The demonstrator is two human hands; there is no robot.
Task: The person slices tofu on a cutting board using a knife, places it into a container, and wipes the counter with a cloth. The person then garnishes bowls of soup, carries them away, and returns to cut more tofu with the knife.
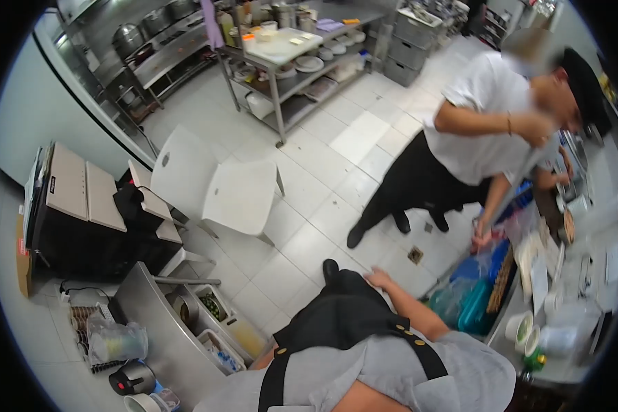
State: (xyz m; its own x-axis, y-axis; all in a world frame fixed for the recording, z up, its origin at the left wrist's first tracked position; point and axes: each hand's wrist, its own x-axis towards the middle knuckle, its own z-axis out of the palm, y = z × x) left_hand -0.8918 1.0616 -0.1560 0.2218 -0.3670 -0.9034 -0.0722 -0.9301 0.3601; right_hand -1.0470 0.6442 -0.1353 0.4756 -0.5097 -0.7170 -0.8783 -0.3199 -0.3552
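Observation:
My right hand [378,278] hangs beside my black apron [343,312], with fingers loosely apart and nothing seen in them. Only a small part of my left arm [264,358] shows at my side, by the open drawer of a metal counter; the left hand itself is out of sight. In that drawer sit a tub of green pieces [211,303], a tub with yellowish contents [247,336] and a white container [220,353] with blue and white items.
A co-worker [484,130] in a white shirt stands at the right-hand counter. A white chair [244,196] is ahead on the tiled floor, near a black cabinet [82,240]. The right counter holds white cups [520,327]; a teal bin [475,305] is beside it. Metal shelving [281,103] stands behind.

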